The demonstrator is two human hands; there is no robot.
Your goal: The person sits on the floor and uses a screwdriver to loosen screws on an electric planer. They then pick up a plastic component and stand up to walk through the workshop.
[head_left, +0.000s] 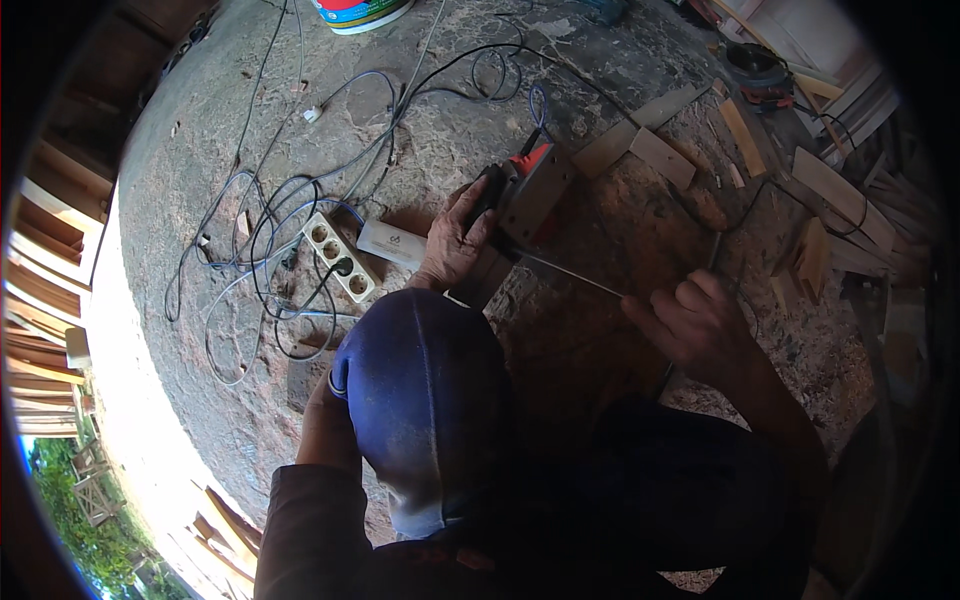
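Observation:
My left hand [455, 238] is closed around the black handle of an electric planer [533, 193]. The planer, grey with red parts, is tipped on its side by my left knee. From the fist of my right hand [692, 325], a long thin metal shaft [580, 275] reaches toward the planer's side. This tool looks like a T-handle wrench; a dark bar shows on both sides of my fist. Whether its tip touches the planer is hard to tell in the shadow. Below the left hand, my bent knee in blue cloth [425, 400] hides part of the floor.
Left of the planer lies a white power strip [340, 258] with a black plug in it, beside a small white box [392, 243]. Tangled cables [285, 205] spread over rough concrete. Wood offcuts [740, 135] and shavings lie at the right. A bucket [362, 15] stands at the far edge.

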